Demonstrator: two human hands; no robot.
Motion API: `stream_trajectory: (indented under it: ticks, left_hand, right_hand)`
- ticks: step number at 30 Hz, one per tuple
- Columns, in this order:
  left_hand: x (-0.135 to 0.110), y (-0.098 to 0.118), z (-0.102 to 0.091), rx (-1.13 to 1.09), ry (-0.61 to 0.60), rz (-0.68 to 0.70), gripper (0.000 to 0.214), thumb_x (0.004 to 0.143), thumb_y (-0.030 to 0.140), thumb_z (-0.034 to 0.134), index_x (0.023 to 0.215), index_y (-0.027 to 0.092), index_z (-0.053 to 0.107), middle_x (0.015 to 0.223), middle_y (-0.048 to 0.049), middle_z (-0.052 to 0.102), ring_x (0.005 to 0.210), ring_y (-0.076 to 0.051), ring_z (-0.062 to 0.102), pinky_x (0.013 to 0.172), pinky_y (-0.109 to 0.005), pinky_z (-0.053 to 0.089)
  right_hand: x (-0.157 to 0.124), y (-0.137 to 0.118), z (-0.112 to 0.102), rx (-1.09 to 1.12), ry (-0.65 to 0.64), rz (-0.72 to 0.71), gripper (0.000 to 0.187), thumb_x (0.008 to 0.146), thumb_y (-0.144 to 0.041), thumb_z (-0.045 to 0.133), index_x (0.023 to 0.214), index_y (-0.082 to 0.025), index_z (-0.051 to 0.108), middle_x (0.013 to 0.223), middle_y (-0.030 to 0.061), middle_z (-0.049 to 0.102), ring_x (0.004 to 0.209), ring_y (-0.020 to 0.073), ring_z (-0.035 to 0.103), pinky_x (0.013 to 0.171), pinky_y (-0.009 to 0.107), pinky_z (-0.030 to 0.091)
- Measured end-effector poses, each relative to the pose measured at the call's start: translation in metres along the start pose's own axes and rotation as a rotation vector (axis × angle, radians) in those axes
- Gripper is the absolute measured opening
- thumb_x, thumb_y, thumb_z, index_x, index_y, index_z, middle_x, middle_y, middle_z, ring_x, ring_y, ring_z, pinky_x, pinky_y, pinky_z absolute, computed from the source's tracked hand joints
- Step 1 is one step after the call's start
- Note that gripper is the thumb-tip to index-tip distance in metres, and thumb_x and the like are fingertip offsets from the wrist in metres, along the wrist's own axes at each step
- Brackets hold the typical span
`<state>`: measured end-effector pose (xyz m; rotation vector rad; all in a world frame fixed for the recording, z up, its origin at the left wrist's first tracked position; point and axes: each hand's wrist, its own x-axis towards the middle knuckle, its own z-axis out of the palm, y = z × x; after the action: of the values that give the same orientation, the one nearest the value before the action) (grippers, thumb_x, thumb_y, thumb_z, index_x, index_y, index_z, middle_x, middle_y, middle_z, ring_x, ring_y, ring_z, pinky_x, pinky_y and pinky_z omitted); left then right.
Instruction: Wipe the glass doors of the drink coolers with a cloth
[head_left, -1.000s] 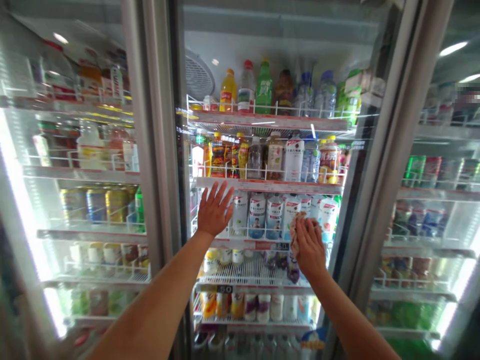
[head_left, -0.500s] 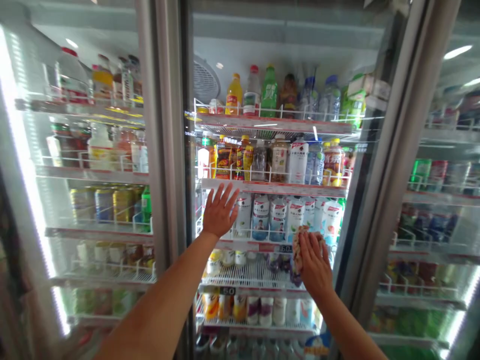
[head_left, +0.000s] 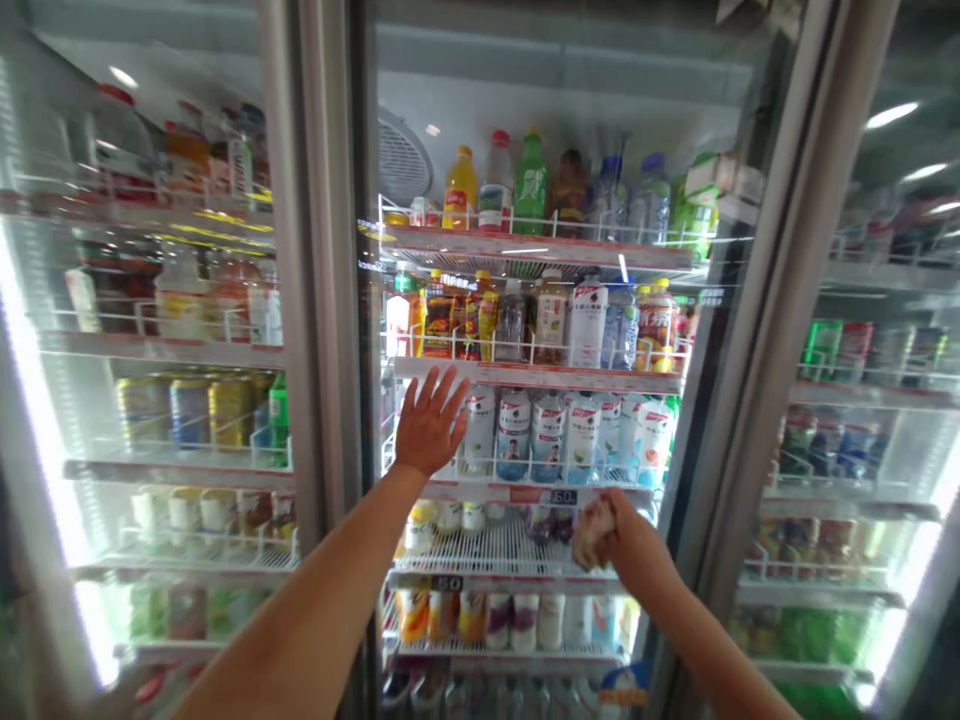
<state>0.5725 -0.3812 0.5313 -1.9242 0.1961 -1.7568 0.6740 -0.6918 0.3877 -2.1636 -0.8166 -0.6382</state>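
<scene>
**Crumpled cloth held at the cooler door**

The right hand (head_left: 634,548) is curled shut around a crumpled cloth (head_left: 592,530). The cloth sits at the glass door (head_left: 570,110), low and right of centre, level with the wire shelf (head_left: 487,548). It is bunched, with no clear long axis, and its free end pokes left of the fist. The left hand (head_left: 431,425) lies flat on the glass with 5 fingers spread upward, holding nothing.

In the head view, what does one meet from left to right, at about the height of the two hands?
Cans → door post → left hand → cloth → right hand → slanted door edge
</scene>
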Motion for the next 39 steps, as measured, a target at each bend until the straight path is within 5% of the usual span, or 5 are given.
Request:
stream_trajectory:
  ticks: [6, 14, 18, 25, 39]
  left_hand:
    - [0.001, 0.002, 0.000, 0.004, 0.004, 0.003, 0.057, 0.102, 0.028, 0.050, 0.156, 0.023, 0.033, 0.157, -0.0116, 0.038, 0.151, -0.029, 0.022, 0.124, -0.051, 0.018]
    - [0.000, 0.000, 0.001, -0.021, 0.020, -0.009, 0.054, 0.102, 0.027, 0.049, 0.154, 0.022, 0.035, 0.156, -0.0132, 0.040, 0.151, -0.030, 0.024, 0.123, -0.053, 0.018]
    - [0.010, 0.039, -0.002, -0.129, 0.050, -0.039, 0.055, 0.102, 0.027, 0.045, 0.155, 0.020, 0.032, 0.162, -0.0141, 0.027, 0.152, -0.032, 0.018, 0.123, -0.058, 0.015]
    - [0.043, 0.128, 0.028, -0.104, -0.171, 0.306, 0.056, 0.100, 0.039, 0.053, 0.153, 0.029, 0.039, 0.164, -0.0019, 0.025, 0.154, -0.028, 0.011, 0.126, -0.056, -0.001]
    - [0.038, 0.132, 0.047, -0.022, -0.186, 0.296, 0.063, 0.100, 0.043, 0.050, 0.158, 0.029, 0.031, 0.166, -0.0027, 0.017, 0.154, -0.029, 0.000, 0.124, -0.059, -0.006]
  right_hand:
    - [0.049, 0.016, -0.020, -0.319, 0.883, -0.375, 0.024, 0.097, -0.020, 0.045, 0.115, -0.015, 0.060, 0.112, 0.0147, 0.066, 0.105, 0.0290, 0.061, 0.092, 0.044, 0.048]
    - [0.021, 0.047, 0.067, -0.364, 0.634, -0.579, 0.061, 0.102, -0.029, 0.044, 0.157, -0.011, 0.027, 0.142, 0.0179, 0.054, 0.139, 0.0374, 0.039, 0.106, 0.053, 0.043]
    - [0.037, 0.048, 0.046, -0.097, 0.712, -0.595, 0.054, 0.101, -0.013, 0.046, 0.154, -0.024, 0.036, 0.129, 0.0092, 0.063, 0.122, 0.0247, 0.055, 0.106, 0.045, 0.047]
    - [0.055, 0.026, 0.028, 0.029, 0.847, -0.393, 0.028, 0.101, -0.026, 0.055, 0.127, -0.015, 0.059, 0.117, 0.0129, 0.061, 0.104, 0.0206, 0.062, 0.090, 0.036, 0.057]
    - [0.077, 0.013, -0.013, -0.182, 0.769, -0.442, 0.023, 0.103, -0.029, 0.051, 0.099, -0.015, 0.070, 0.094, 0.0078, 0.069, 0.086, 0.0196, 0.061, 0.083, 0.032, 0.048]
